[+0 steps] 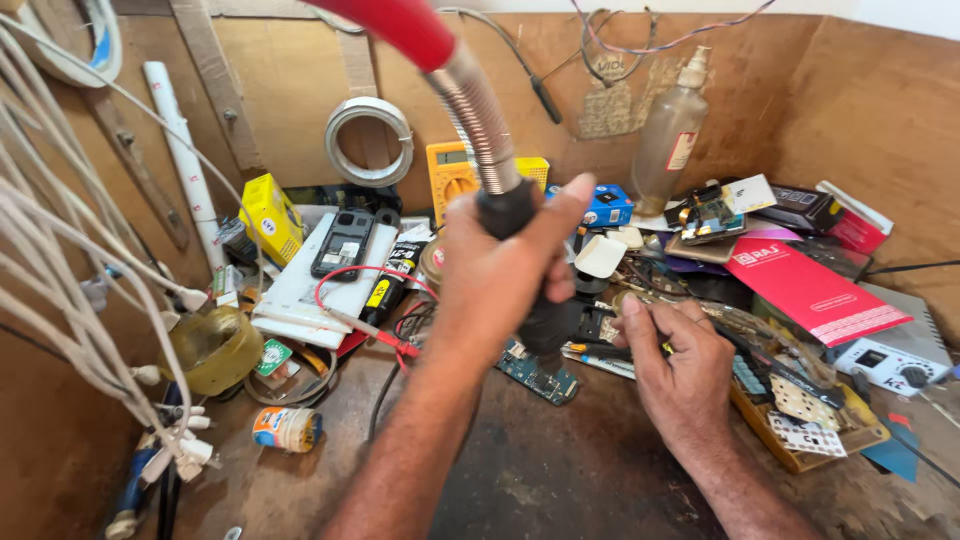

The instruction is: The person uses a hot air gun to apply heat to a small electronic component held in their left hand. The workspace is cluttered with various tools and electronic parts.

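Note:
My left hand (505, 275) is wrapped around the black handle (505, 210) of a hot-air tool. Its coiled metal hose (475, 115) rises up into a red sleeve (400, 25). The tool's lower end (550, 325) points down toward a small blue-green circuit board (540, 375) on the dark worktop. My right hand (675, 365) rests just right of the board. Its fingers are curled and its thumb is pinched on what looks like a thin dark tool, mostly hidden by the hand.
Clutter rings the worktop: a yellow multimeter (450, 175), a tape roll (368, 140), a phone on white boxes (342, 245), a red booklet (810, 290), a plastic bottle (668, 130), a tray of parts (810, 420), a small jar (285, 428) and white cables (90, 280). Plywood walls enclose it.

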